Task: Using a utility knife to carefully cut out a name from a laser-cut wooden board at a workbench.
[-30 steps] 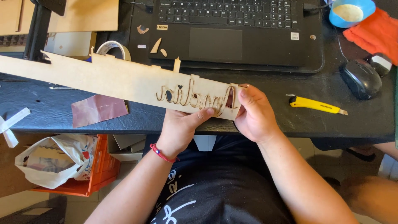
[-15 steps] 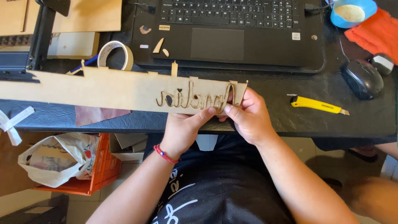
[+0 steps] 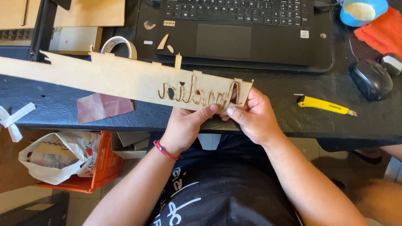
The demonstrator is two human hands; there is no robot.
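Observation:
I hold a long thin wooden board (image 3: 104,77) over the black desk (image 3: 293,117), with cursive lettering cut into its right end. My left hand (image 3: 186,125) grips the board from below, thumb pressing the lower edge of the cut lettering; a red bracelet is on that wrist. My right hand (image 3: 251,115) pinches the board's right end beside the last letter. The board stretches away to the left edge of the view.
A black laptop (image 3: 234,29) lies behind the board, a tape roll (image 3: 119,44) to its left. A yellow utility knife (image 3: 324,105) and a black mouse (image 3: 370,78) sit at right. A sandpaper sheet (image 3: 102,106) lies under the board. An orange crate (image 3: 100,163) with a bag stands below.
The board has shifted slightly and tilted, its right end now a little lower. Both hands stay on the lettered end, with my fingers adjusting along its lower edge.

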